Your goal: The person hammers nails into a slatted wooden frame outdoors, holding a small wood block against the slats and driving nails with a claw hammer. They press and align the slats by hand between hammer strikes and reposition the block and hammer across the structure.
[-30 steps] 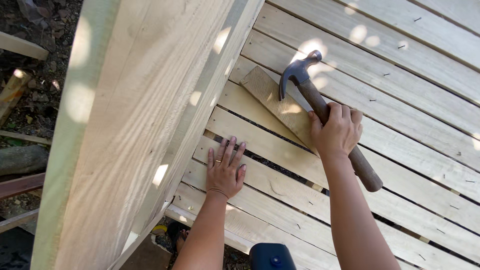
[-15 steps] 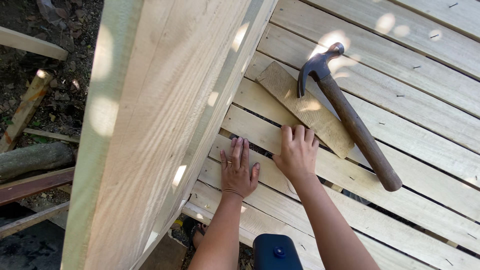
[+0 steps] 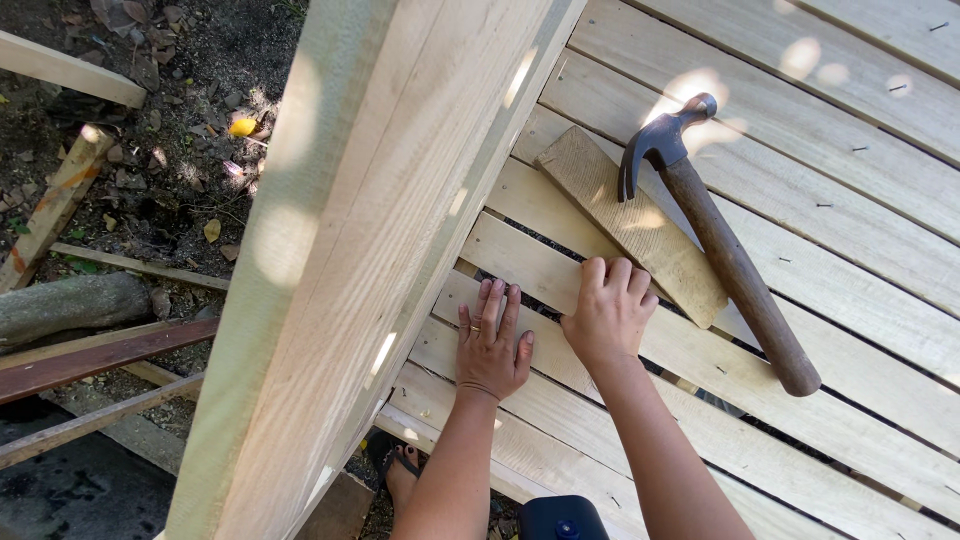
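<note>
Since a second ago the right hand (image 3: pixel 608 312) has let go of the brown wooden-handled claw hammer (image 3: pixel 722 255) and come down onto the pale timber slat (image 3: pixel 545 268) next to the left hand (image 3: pixel 490 345); the hammer now lies free, well apart from both hands. Right hand: fingers (image 3: pixel 620 272) curled and close together, tips hooked over the far edge of the slat, nothing gripped; wrist slightly raised, forearm running back toward the lower right. Left hand: fingers (image 3: pixel 485 305) spread and nearly flat, palm down, pressing on the slat beside the right hand, holding nothing; forearm runs straight back toward the bottom edge. The hammer rests on the decking beyond the right hand, its dark steel head lying over a short loose rough-sawn wooden block (image 3: pixel 632 222), its handle slanting away to the right. Left of the hands, a large pale upright timber post (image 3: pixel 370 250) stands just beside the left hand, bounding that side. Narrow dark gaps separate the slats. To the right of the hammer the pale plank decking (image 3: pixel 850 120) lies open.
</note>
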